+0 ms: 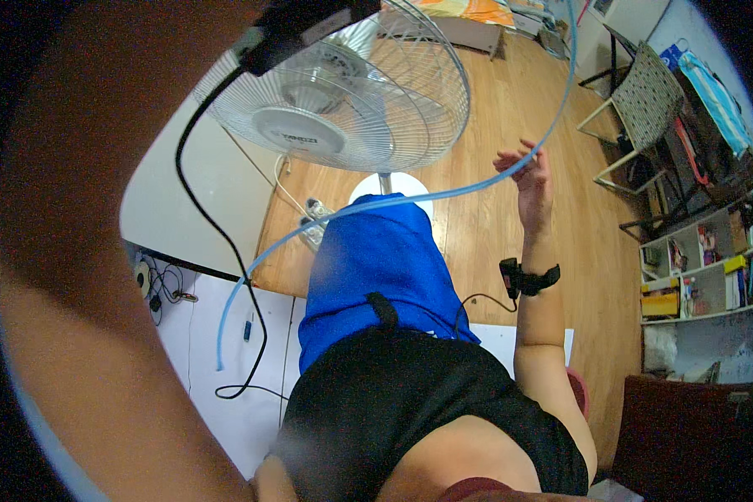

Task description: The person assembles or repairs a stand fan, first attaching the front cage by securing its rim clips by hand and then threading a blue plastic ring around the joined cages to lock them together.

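My left forearm fills the left side, a black wrist strap (297,33) near the top edge; the hand is beyond the picture. My right hand (527,171) is raised at right of center, fingers apart and loosely curled. A pale blue tube (427,193) crosses over those fingers; whether they touch it is unclear. The tube runs from the top right to a free end at lower left. A black cable (191,191) hangs from the left strap. A standing fan (326,100) with a wire cage is ahead, beyond my blue-clad lap (368,251).
A white cabinet (188,192) is at left, with coiled cables (163,293) below it. A power strip (314,226) lies on the wooden floor (477,100). A chair (636,109), a white shelf (699,268) and a brown board (686,427) line the right. A bed (452,21) is at the back.
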`<state>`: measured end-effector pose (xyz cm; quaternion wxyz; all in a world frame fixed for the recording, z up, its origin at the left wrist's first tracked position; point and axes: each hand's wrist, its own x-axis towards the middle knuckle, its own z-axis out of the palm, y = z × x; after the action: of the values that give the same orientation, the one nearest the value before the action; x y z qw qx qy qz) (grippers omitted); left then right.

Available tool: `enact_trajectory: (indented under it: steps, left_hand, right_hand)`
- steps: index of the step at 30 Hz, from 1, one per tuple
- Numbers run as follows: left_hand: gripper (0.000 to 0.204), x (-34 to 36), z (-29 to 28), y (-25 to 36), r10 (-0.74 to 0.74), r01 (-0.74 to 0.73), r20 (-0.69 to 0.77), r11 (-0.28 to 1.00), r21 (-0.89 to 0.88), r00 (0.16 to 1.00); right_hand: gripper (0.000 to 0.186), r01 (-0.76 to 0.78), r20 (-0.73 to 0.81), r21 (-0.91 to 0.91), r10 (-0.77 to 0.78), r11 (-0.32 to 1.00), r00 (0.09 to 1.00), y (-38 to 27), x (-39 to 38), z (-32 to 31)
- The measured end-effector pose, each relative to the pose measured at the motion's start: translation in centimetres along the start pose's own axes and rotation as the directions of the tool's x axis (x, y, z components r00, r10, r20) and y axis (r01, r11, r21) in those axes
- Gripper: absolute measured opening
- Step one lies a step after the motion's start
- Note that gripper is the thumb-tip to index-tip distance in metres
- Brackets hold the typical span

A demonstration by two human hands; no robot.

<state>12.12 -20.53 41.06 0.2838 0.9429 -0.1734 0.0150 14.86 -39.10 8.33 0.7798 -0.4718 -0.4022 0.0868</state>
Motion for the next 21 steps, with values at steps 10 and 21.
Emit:
enact_trajectory:
  steps: [10, 21]
  left_hand:
    - [0.038, -0.3, 2.7, 2.0, -0.111, 0.099, -0.078, 0.986, -0.137, 0.991]
    - [0.035, -22.0, 7.2, -3.4, -0.113, 0.117, 0.031, 0.943, -0.311, 0.993]
  right_hand:
    - [0.02, 0.153, -0.147, -0.229, -0.189, 0.962, 0.971, -7.8, 4.5, 3.6]
    - [0.022, 0.067, -0.224, -0.133, -0.096, 0.989, 0.97, -9.4, 9.1, -0.1]
